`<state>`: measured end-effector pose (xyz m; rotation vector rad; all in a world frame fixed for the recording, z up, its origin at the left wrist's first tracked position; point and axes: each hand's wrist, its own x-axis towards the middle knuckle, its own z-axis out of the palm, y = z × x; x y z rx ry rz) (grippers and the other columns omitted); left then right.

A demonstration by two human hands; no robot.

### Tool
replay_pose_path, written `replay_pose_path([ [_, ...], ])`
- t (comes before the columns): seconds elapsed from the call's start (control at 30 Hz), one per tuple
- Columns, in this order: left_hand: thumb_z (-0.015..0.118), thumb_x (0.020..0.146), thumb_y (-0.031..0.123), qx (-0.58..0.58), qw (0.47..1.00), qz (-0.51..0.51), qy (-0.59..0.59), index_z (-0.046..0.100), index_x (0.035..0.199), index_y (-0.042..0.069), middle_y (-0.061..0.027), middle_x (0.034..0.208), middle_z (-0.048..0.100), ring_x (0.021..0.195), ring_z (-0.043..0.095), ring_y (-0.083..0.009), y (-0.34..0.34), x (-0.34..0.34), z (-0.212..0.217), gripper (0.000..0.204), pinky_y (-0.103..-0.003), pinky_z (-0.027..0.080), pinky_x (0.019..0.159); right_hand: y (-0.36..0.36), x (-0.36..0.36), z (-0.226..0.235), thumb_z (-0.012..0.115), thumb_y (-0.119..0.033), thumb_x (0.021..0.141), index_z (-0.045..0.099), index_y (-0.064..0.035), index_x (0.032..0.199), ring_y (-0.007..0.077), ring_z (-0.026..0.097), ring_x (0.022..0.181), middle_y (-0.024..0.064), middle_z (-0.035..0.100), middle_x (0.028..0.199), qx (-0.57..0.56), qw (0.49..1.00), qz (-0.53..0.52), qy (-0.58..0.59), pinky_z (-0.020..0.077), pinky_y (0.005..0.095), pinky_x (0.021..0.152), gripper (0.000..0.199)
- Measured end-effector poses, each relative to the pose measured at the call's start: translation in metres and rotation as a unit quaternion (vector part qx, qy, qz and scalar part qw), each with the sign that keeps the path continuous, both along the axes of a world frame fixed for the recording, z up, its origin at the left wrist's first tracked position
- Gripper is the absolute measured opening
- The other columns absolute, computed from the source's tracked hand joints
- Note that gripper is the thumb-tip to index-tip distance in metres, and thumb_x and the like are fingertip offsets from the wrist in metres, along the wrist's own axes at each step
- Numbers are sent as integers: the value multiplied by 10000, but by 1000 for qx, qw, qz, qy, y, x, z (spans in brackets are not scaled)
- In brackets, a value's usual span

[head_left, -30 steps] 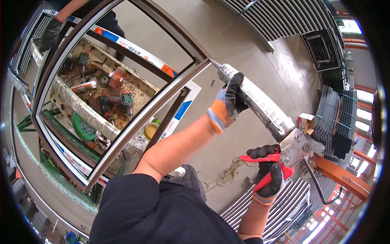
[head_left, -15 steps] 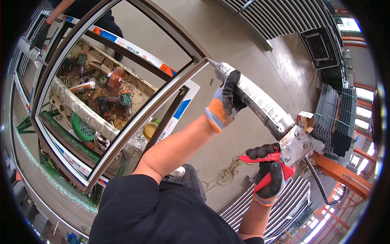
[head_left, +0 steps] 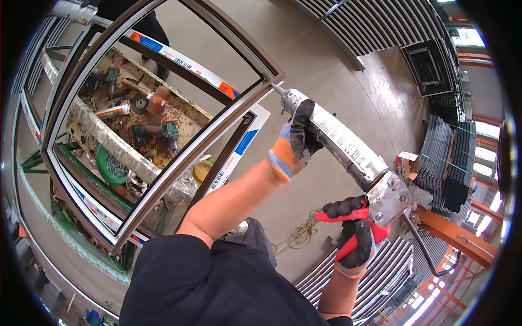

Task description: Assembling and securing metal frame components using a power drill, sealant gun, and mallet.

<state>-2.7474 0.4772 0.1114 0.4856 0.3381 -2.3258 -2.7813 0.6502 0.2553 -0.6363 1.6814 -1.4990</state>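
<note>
Both my hands hold a silver caulking gun [head_left: 348,145] loaded with a white tube. My left hand [head_left: 294,142], in a black, orange and grey glove, is closed around the front of its barrel. My gloved right hand [head_left: 356,239] grips the red handle and trigger at the rear. The gun's grey nozzle [head_left: 277,88] points at the near right corner of a brown window frame [head_left: 231,35]. Its tip is at the frame's edge; whether it touches I cannot tell. A bent black rod [head_left: 421,244] sticks out behind the gun.
Beneath the frame, a worn tray [head_left: 187,108] bears a green drill [head_left: 157,135], a white tube and a green bowl [head_left: 109,165] of screws. A person in dark clothes [head_left: 155,32] stands beyond. Coiled cord [head_left: 304,232] lies on the floor; stacked profiles [head_left: 435,144] stand right.
My hands and the caulking gun have shifted slightly left, the nozzle moving along the frame's corner. At upper left, the other person's silver tool has moved up, and their arm has left view.
</note>
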Motion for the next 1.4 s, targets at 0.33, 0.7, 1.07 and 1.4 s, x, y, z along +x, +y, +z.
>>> replay_pose_path([
  [0.33, 701, 861, 404, -5, 999, 6, -32, 528, 1075, 94, -70, 929, 618, 855, 651, -233, 16, 24, 4, 415, -419, 569, 775, 12, 20, 3, 572, -267, 859, 495, 4, 1116, 293, 587, 849, 134, 551, 927, -25, 999, 20, -21, 463, 501, 853, 382],
  [0.7, 694, 875, 359, -11, 1000, 15, -7, 536, 1054, 128, -29, 933, 594, 903, 606, -181, 40, 61, 5, 333, -369, 529, 858, 35, 50, 3, 565, -161, 811, 521, 77, 1078, 330, 633, 827, 194, 598, 899, -36, 997, -5, -68, 506, 507, 832, 360],
  [1.07, 694, 859, 434, -62, 994, 85, -42, 538, 1054, 101, -58, 894, 623, 830, 653, -226, 70, 85, -4, 416, -422, 565, 779, 68, 67, 4, 551, -184, 895, 489, 23, 1129, 285, 599, 864, 146, 569, 949, -30, 994, 105, -5, 476, 500, 867, 319],
  [1.4, 670, 873, 440, -76, 992, 100, -8, 535, 1132, 83, -83, 972, 642, 892, 656, -249, 103, 124, -19, 461, -451, 555, 845, 106, 92, -4, 525, -177, 920, 513, 46, 1100, 312, 621, 835, 155, 587, 907, -54, 988, 145, 9, 512, 484, 809, 286],
])
